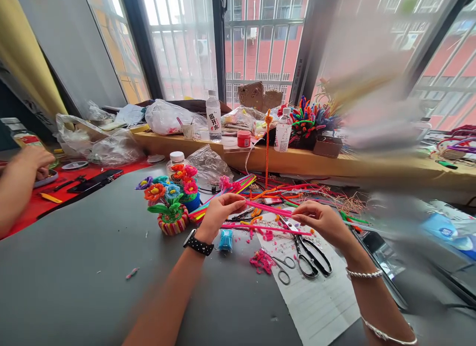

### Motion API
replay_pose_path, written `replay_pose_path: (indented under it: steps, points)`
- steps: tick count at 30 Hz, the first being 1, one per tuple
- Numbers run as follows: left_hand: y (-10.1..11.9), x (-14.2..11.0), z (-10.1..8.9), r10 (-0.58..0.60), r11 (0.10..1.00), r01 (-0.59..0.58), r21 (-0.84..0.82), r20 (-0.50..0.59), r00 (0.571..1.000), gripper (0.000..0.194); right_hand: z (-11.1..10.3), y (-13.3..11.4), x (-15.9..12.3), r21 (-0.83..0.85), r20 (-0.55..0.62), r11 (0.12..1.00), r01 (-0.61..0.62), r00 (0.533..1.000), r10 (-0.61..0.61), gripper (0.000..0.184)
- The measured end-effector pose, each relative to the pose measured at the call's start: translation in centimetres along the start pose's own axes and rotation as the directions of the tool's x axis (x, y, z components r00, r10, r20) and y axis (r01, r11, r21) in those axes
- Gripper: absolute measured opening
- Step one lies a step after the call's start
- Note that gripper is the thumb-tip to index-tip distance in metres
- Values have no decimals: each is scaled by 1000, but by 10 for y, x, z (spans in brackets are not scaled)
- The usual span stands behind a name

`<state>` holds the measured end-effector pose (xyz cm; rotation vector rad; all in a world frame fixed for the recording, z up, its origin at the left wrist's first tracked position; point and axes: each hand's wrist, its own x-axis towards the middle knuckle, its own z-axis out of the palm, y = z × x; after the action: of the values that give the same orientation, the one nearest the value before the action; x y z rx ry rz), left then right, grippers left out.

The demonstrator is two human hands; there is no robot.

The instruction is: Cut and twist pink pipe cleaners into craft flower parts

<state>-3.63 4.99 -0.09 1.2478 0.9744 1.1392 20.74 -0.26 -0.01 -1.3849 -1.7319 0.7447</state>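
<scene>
Between my two hands stretches a pink pipe cleaner [268, 207], apparently doubled, held nearly level above the table. My left hand [219, 214] pinches its left end, and my right hand [316, 218] pinches the other. Just below lies another pink pipe cleaner [275, 230]. Large black-handled scissors [311, 254] rest on a lined paper sheet [327, 301] under my right hand. Small metal scissors [284, 269] lie beside a heap of pink fuzz clippings [262, 261]. A small blue packet [225, 241] sits near my left wrist.
Pots of pipe-cleaner flowers [173, 219] stand left of my left hand. Several loose pipe cleaners [308, 192] spread behind my hands. Water bottles [213, 119] and a red jar [244, 139] line the window ledge. Another person's hand [29, 162] is at far left over a red cloth [85, 187].
</scene>
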Motion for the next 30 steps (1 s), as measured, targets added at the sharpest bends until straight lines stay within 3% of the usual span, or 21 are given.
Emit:
replay_pose_path:
  steps: [5, 12, 17, 26, 30]
  points:
    - [1, 4, -11, 38, 964, -65, 258, 110, 993, 20, -4, 0, -2, -116, 32, 989, 87, 996, -84, 21]
    - [6, 4, -22, 189, 767, -351, 538, 333, 924, 17, -4, -3, -3, -216, 54, 966, 144, 989, -136, 22]
    - [8, 4, -24, 351, 617, -470, 631, 314, 882, 15, 0, -4, -3, -106, 5, 988, 108, 994, -108, 22]
    - [10, 5, -29, 415, 624, -476, 620, 253, 874, 13, 10, -9, -4, -35, -166, 980, 194, 966, -198, 18]
    - [8, 5, -27, 435, 597, -502, 626, 273, 858, 12, 8, -5, -1, -63, -157, 972, 228, 959, -235, 27]
